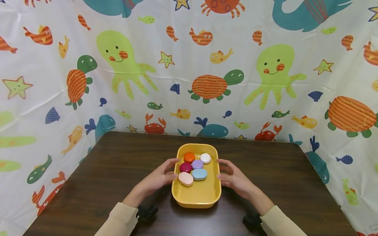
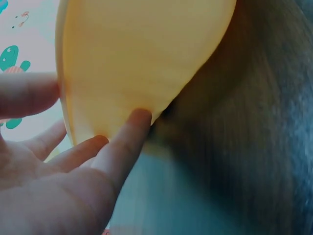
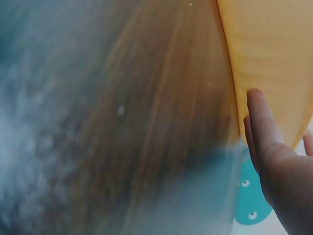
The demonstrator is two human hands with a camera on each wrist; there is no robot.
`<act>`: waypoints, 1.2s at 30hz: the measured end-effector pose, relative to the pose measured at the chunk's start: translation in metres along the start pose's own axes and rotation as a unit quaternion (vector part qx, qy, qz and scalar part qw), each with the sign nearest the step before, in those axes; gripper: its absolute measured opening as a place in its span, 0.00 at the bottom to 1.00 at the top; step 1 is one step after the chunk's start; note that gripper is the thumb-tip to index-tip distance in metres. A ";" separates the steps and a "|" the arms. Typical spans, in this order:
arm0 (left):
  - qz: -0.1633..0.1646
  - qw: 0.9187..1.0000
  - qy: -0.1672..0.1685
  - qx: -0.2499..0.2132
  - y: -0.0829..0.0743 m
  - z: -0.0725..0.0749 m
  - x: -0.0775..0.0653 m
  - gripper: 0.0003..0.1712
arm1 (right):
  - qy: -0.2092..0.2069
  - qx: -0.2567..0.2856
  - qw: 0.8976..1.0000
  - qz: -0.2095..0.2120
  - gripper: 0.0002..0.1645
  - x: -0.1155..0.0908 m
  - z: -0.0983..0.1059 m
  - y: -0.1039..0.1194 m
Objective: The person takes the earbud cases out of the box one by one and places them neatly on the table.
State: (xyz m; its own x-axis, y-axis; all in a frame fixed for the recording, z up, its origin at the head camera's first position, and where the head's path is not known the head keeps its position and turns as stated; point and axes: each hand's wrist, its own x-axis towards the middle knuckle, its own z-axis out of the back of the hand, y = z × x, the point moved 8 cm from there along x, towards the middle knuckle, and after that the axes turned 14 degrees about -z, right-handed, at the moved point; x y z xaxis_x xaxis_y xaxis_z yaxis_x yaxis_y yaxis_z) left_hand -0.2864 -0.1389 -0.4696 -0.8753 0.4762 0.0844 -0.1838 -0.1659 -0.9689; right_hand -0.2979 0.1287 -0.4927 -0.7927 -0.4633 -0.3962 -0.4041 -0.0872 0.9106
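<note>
A yellow rounded tray [image 1: 203, 196] sits at the middle of the dark table, between both hands. Inside it lie several smooth rounded pieces: orange [image 1: 189, 157], white [image 1: 205, 158], crimson [image 1: 185, 167], lavender [image 1: 197, 164], light blue [image 1: 199, 174] and pale pink [image 1: 185, 179]. My left hand [image 1: 159, 177] touches the tray's left side with spread fingers; in the left wrist view, fingertips rest on the outer wall [image 2: 142, 49]. Opposite, my right hand [image 1: 236, 178] has its fingers at the right side. The right wrist view shows fairly straight fingers [image 3: 264, 122] by the wall.
The dark wood-grain table [image 1: 118, 157] extends to both sides of the tray. A white curtain [image 1: 183, 114] printed with sea animals hangs behind it and along its sides. Black straps [image 1: 146, 211] circle the wrists near the beige sleeves [image 1: 119, 219].
</note>
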 end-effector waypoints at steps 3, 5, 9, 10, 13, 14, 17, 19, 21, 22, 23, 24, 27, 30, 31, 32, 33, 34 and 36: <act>0.008 1.000 -0.003 0.002 0.002 0.003 -0.003 0.38 | 0.006 0.001 1.000 0.002 0.41 0.003 -0.005 0.000; 0.012 1.000 -0.004 0.004 0.004 0.006 -0.005 0.38 | 0.007 0.001 1.000 0.002 0.40 0.004 -0.008 0.000; 0.012 1.000 -0.003 0.007 0.004 0.011 -0.008 0.39 | 0.001 0.001 1.000 0.003 0.40 0.006 -0.012 0.001; 0.011 1.000 -0.002 0.007 0.004 0.012 -0.009 0.39 | 0.000 0.002 1.000 0.003 0.40 0.007 -0.013 0.002; 0.008 1.000 -0.001 0.004 0.004 0.015 -0.010 0.39 | 0.000 0.004 1.000 0.004 0.40 0.009 -0.016 0.003; 0.008 1.000 0.000 0.003 0.004 0.016 -0.011 0.39 | 0.001 0.003 1.000 0.004 0.40 0.010 -0.017 0.003; 0.007 1.000 0.001 0.003 0.004 0.019 -0.012 0.38 | 0.000 0.002 1.000 0.005 0.40 0.012 -0.020 0.004; 0.006 1.000 0.001 0.004 0.005 0.021 -0.013 0.38 | -0.002 -0.003 1.000 0.007 0.40 0.013 -0.021 0.005; 0.008 1.000 0.001 0.006 0.005 0.023 -0.014 0.38 | -0.002 -0.004 1.000 0.007 0.40 0.014 -0.023 0.005; 0.008 1.000 0.001 0.005 0.005 0.024 -0.014 0.38 | -0.002 -0.005 1.000 0.007 0.40 0.015 -0.025 0.005; 0.009 1.000 0.000 0.005 0.006 0.025 -0.014 0.38 | -0.002 -0.005 1.000 0.007 0.40 0.015 -0.026 0.006; 0.009 1.000 0.000 0.005 0.006 0.026 -0.015 0.38 | -0.003 -0.005 1.000 0.007 0.40 0.015 -0.027 0.006; 0.011 1.000 -0.001 0.005 0.005 0.029 -0.016 0.38 | -0.003 -0.004 1.000 0.005 0.39 0.016 -0.030 0.007; 0.011 1.000 -0.002 0.006 0.004 0.032 -0.018 0.38 | -0.004 -0.005 1.000 0.005 0.39 0.017 -0.033 0.008; 0.012 1.000 -0.003 0.007 0.004 0.032 -0.018 0.37 | -0.005 -0.006 1.000 0.006 0.39 0.018 -0.034 0.008; 0.013 1.000 -0.004 0.007 0.004 0.033 -0.019 0.37 | -0.006 -0.007 1.000 0.006 0.39 0.018 -0.035 0.008; 0.013 1.000 -0.004 0.008 0.004 0.034 -0.019 0.37 | -0.007 -0.008 1.000 0.006 0.39 0.019 -0.035 0.008; 0.013 1.000 -0.005 0.008 0.004 0.034 -0.019 0.37 | -0.007 -0.008 1.000 0.006 0.39 0.020 -0.035 0.008; 0.014 1.000 -0.005 0.009 0.004 0.036 -0.020 0.37 | -0.010 -0.007 1.000 0.007 0.39 0.021 -0.036 0.008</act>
State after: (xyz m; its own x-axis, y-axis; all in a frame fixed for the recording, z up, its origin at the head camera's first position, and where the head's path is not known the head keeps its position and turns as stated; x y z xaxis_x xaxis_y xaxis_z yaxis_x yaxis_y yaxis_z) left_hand -0.2858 -0.1798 -0.4670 -0.8850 0.4617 0.0597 -0.1672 -0.1954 -0.9664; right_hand -0.3016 0.0864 -0.4893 -0.8068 -0.4476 -0.3856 -0.3872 -0.0925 0.9174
